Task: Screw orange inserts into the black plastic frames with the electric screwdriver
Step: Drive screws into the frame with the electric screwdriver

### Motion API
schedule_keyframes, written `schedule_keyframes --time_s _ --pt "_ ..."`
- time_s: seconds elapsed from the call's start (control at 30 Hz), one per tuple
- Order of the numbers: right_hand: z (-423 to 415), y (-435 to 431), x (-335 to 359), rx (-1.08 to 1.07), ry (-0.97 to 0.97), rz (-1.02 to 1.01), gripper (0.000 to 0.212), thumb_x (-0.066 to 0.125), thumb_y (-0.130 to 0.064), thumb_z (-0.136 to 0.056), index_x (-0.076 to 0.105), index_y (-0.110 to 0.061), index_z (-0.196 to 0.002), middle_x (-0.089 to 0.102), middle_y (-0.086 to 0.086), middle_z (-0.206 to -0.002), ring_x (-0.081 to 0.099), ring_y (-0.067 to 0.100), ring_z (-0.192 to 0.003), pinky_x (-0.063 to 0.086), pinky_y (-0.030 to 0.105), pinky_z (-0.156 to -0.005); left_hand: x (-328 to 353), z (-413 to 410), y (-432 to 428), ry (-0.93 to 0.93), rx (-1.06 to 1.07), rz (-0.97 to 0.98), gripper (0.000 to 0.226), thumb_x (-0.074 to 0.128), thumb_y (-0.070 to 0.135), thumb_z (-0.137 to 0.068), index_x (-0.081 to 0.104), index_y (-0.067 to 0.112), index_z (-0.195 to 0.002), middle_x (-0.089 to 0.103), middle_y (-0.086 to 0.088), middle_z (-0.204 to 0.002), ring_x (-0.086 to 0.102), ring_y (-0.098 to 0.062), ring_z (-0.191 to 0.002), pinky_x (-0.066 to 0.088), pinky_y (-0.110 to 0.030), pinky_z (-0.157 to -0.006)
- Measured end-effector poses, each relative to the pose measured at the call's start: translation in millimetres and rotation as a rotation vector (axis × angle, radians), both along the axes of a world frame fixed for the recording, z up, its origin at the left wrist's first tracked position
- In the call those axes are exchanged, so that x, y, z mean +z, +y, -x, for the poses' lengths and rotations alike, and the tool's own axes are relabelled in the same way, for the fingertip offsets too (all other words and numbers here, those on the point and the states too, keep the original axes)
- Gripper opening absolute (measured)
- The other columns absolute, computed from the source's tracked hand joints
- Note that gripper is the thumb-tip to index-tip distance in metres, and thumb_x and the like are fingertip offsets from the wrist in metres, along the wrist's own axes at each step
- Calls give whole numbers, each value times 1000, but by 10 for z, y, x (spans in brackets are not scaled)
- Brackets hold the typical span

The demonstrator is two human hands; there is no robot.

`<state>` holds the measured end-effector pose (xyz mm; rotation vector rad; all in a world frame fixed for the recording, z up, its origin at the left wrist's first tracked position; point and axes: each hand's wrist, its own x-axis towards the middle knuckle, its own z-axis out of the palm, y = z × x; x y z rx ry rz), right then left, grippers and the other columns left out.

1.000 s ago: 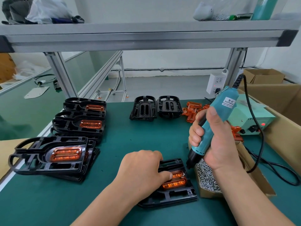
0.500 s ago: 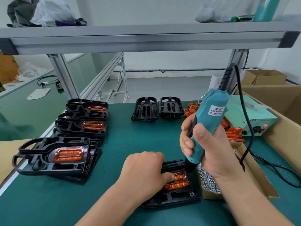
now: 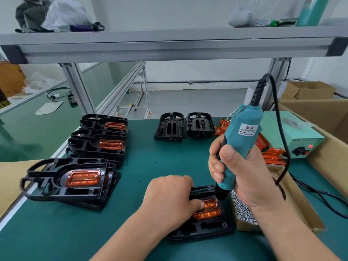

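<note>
A black plastic frame (image 3: 205,227) lies on the green table near the front edge, with an orange insert (image 3: 208,211) seated in it. My left hand (image 3: 169,196) rests on the frame, its thumb pressing on the insert. My right hand (image 3: 239,172) grips the teal electric screwdriver (image 3: 242,136) nearly upright. The screwdriver's black tip (image 3: 219,197) is down at the insert's upper right corner. The part of the frame under my left hand is hidden.
Stacks of black frames with orange inserts (image 3: 82,178) stand at left. Two bare black frames (image 3: 185,127) sit at the back. Loose orange inserts (image 3: 271,155) and a cardboard box of screws (image 3: 243,213) are at right, beside a green power unit (image 3: 301,138) and its cable.
My right hand has brought the screwdriver left and down from above the screw box, more upright, its tip now at the insert's corner. My left hand has stayed on the frame.
</note>
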<state>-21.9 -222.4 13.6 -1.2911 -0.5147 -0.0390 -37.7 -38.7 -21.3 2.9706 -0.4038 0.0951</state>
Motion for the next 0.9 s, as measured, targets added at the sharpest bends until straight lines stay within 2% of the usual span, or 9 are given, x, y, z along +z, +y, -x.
schedule_keyframes --time_s 0.13,0.4,0.6,0.9 --pt "1 22 -7 5 -12 28 55 83 -64 -83 66 -13 -94 50 9 -66 48 24 -53 44 30 -54 -1 2 -1 15 11 7 50 60 76 -83 60 28 -97 62 8 -78 62 -18 -76 36 -32 -56" --pt "-17 51 -17 -70 -12 33 55 83 -64 -84 62 -14 -88 48 11 -63 47 25 -53 44 31 -54 2 4 -7 13 18 23 50 60 75 -81 59 28 -96 64 8 -80 63 -20 -78 32 -34 -56" --pt "-18 40 -3 -70 8 12 56 85 -65 -80 65 -13 -89 49 10 -65 47 24 -54 44 31 -54 -1 6 -8 18 16 32 49 61 74 -82 58 27 -97 65 7 -82 64 -21 -80 38 -34 -60" --pt "7 85 -1 -57 -9 65 51 84 -65 -81 59 -21 -74 44 14 -61 45 28 -52 43 31 -54 10 10 -15 26 19 18 48 61 74 -84 58 27 -96 64 7 -80 63 -20 -78 36 -34 -58"
